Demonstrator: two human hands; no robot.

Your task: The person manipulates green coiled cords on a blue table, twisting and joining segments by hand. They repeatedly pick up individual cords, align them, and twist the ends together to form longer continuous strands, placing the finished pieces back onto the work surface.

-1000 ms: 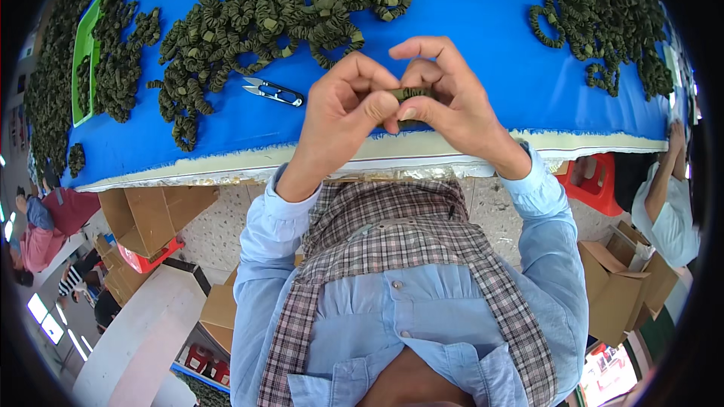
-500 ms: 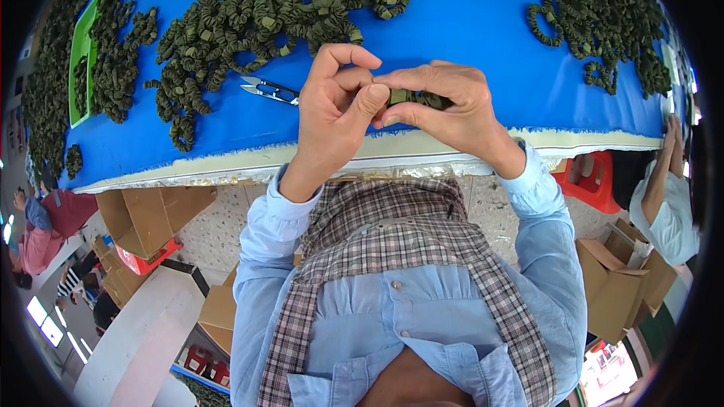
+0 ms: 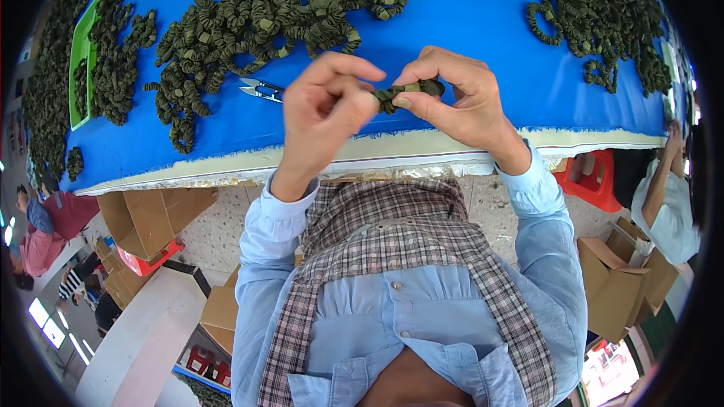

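A dark green gathered-fabric scrunchie (image 3: 411,87) is held over the table's front edge, a paler band showing on it. My right hand (image 3: 464,98) pinches it between thumb and forefinger, the far end poking out beyond the grip. At its left end, my left hand (image 3: 328,105) is closed with thumb against curled fingers and forefinger stretched out; motion blurs this hand. A pair of thread snips (image 3: 260,90) lies just left of it, partly covered by the hand. Beyond both hands spreads a heap of similar scrunchies (image 3: 219,38).
More scrunchies pile up at the right (image 3: 603,15) and far left (image 3: 113,68) of the blue-covered table (image 3: 467,22), by a green tray (image 3: 78,68). Below stand cardboard boxes (image 3: 151,215) and a red stool (image 3: 592,181). Other people sit at both sides.
My left hand has shifted left and slightly down, uncovering more of the scrunchie and covering more of the snips. My right hand keeps its pinch, slightly further right.
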